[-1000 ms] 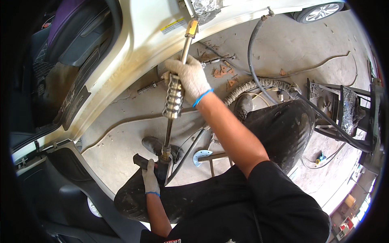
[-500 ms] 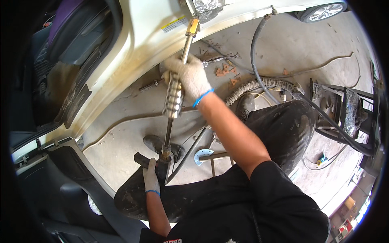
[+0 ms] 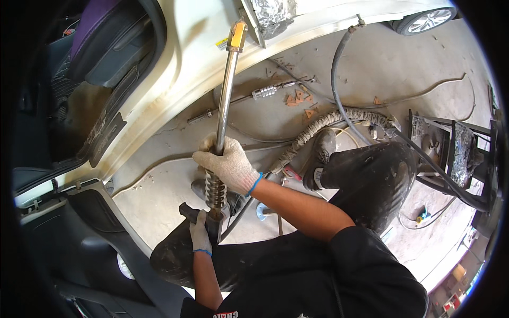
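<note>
A slide hammer (image 3: 227, 100) runs upward from my left thigh toward the white car body (image 3: 196, 58), its brass-coloured tip (image 3: 237, 36) beside a metal strip on the body. I cannot tell whether the tip touches the strip. My gloved right hand (image 3: 232, 165) is closed round the shaft at the top of the ribbed sliding weight (image 3: 215, 192), which sits low, near the handle. Lower down, my gloved left hand (image 3: 200, 234) grips the black pistol handle (image 3: 189, 212); its fingers are partly hidden. Crumpled foil-like material (image 3: 273, 16) lies on the body next to the strip.
On the floor lie another slide hammer (image 3: 263, 93), rusty triangular plates (image 3: 300, 97) and several hoses. A sleeved cable (image 3: 318, 127) curves to a black metal frame (image 3: 450, 148) at right. A hose (image 3: 335, 69) hangs from the car's sill. The open door (image 3: 95, 249) stands at left.
My right hand has pulled the sliding weight down the shaft, toward my left hand. The tip has shifted slightly left. My left hand keeps its hold on the handle.
</note>
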The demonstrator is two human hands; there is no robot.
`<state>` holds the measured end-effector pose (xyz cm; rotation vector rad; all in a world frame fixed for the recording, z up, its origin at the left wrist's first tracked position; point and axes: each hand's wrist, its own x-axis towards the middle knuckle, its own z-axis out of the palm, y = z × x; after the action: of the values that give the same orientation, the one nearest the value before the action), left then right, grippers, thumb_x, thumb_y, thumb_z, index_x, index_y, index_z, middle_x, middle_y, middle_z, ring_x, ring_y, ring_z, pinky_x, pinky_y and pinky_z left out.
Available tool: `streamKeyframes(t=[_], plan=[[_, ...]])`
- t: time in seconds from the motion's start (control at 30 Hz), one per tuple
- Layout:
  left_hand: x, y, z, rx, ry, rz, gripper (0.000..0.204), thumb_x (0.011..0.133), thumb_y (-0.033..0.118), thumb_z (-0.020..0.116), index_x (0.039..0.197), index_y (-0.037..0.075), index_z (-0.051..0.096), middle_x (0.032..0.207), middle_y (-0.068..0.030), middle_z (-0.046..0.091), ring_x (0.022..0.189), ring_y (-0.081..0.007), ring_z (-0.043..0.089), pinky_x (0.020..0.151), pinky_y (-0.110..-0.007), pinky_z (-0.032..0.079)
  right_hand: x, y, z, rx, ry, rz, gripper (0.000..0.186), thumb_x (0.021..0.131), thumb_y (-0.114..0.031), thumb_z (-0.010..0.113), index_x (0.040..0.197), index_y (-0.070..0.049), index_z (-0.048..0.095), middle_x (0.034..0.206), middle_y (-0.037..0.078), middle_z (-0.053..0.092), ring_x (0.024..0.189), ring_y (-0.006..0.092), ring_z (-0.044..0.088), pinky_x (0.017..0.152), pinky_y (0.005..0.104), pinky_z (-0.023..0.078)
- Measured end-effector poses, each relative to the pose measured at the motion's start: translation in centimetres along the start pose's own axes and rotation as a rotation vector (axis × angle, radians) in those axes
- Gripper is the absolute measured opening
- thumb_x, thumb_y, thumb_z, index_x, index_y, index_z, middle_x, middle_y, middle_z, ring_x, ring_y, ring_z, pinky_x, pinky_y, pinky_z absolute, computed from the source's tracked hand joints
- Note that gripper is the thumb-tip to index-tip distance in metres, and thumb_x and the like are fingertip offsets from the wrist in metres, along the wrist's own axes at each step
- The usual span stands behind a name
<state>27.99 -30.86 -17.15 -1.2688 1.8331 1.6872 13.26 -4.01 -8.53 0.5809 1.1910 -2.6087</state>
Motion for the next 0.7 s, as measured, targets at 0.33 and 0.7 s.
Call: streamKeyframes(t=[0.33,0.7], plan=[[0.2,-0.7,-0.9,0.084,-0.021,0.036,0.043,0.088,0.024,0.074,0.118,0.002,0.053,0.104,-0.0054,0.061,0.091,-0.0157,0.06,0.084,-0.03,0.05,4.9,-6.9,-4.1,0.415,0.022,-0.197,0.018,0.1,-0.025,0.054,0.104,-0.007,0.053,0.062,-0.004,0.04,0.048,0.006,0.035,0.043,0.0216,0.03],[0.3,-0.6,-0.8,0.112,-0.039,0.029,0.037,0.092,0.032,0.067,0.113,0.002,0.059,0.098,-0.0061,0.066,0.086,-0.016,0.066,0.077,-0.031,0.054,6.0,-7.1,-3.9,0.405,0.054,-0.147,0.019,0.101,-0.029,0.052,0.091,-0.012,0.05,0.059,-0.007,0.031,0.045,0.0048,0.027,0.04,0.0221,0.022]])
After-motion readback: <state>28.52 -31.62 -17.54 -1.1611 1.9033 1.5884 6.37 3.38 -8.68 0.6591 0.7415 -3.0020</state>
